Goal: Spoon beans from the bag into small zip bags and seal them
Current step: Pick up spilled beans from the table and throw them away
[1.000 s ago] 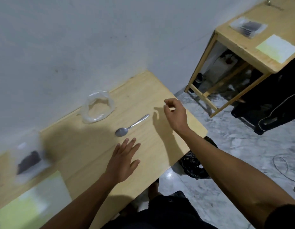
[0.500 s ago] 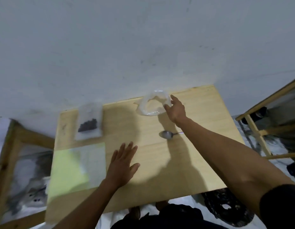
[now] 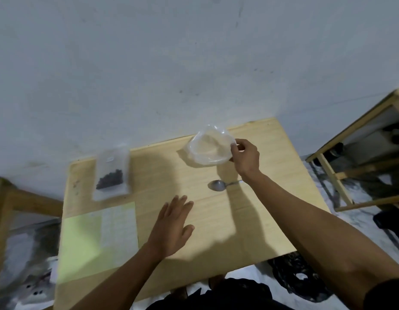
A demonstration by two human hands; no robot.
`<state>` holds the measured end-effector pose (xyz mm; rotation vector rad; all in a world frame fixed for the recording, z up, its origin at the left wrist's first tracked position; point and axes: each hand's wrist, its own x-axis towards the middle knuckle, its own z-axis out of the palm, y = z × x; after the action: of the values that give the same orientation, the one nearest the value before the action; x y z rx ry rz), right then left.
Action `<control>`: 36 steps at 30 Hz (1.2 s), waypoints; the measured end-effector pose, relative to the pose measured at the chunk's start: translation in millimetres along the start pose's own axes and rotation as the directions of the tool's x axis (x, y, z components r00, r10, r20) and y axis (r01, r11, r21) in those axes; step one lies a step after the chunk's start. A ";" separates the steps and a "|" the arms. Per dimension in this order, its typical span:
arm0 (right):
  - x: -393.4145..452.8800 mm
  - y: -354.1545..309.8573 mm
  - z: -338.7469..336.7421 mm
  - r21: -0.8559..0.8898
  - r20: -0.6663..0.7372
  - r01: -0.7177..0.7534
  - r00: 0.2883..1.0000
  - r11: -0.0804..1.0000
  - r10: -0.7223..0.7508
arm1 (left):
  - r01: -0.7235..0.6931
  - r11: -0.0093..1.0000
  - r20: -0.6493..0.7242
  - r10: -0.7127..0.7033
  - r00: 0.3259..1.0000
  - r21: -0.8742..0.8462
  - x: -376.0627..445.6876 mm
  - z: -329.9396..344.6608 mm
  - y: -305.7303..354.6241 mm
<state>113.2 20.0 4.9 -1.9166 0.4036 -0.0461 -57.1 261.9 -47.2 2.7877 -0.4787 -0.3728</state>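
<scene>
A clear plastic bag (image 3: 207, 148), open and crumpled, lies at the far side of the wooden table (image 3: 261, 198). My right hand (image 3: 245, 156) pinches its right edge between thumb and fingers. A metal spoon (image 3: 218, 185) lies on the table just below that hand, its handle partly hidden by my wrist. A small zip bag with dark beans (image 3: 111, 175) lies flat at the far left. My left hand (image 3: 171, 227) hovers over the table's middle with its fingers spread and straight, holding nothing.
A pale green and white sheet (image 3: 97, 240) lies on the table's near left. The wall runs along the table's far edge. Another wooden table's frame (image 3: 328, 173) stands to the right, and a wooden frame (image 3: 1, 198) to the left.
The view has swung left and settled over the table. My right hand reached from near the spoon to the clear bag and took its edge. My left hand stayed over the table.
</scene>
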 end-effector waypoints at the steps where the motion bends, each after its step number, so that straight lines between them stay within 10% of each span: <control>1: -4.0 2.1 -11.2 0.040 -0.032 -0.007 0.999 0.999 0.008 | -0.053 0.998 -0.014 0.054 0.998 0.025 7.5 -0.6 7.0; 12: -51.7 69.7 -177.0 0.240 -0.440 -0.134 0.868 0.961 0.231 | -0.442 0.897 0.075 0.440 0.895 0.015 94.7 21.4 115.3; 19: -108.0 140.4 -265.6 0.380 -0.781 -0.241 0.434 0.893 0.450 | -0.533 0.844 0.191 0.516 0.835 0.052 126.2 48.0 170.9; 28: -178.3 220.8 -274.2 0.615 -0.639 -0.525 0.104 0.588 0.762 | -0.568 0.823 0.169 0.557 0.813 0.019 136.4 70.7 169.4; 36: -189.5 257.7 -255.9 0.744 -0.430 -0.516 0.118 0.425 0.895 | -0.555 0.828 0.199 0.533 0.822 0.075 135.9 70.1 169.8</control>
<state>-188.0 -235.8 -103.3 -0.8940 1.8498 -0.3335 -2.3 43.3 -85.0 2.5814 -1.3478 -0.4547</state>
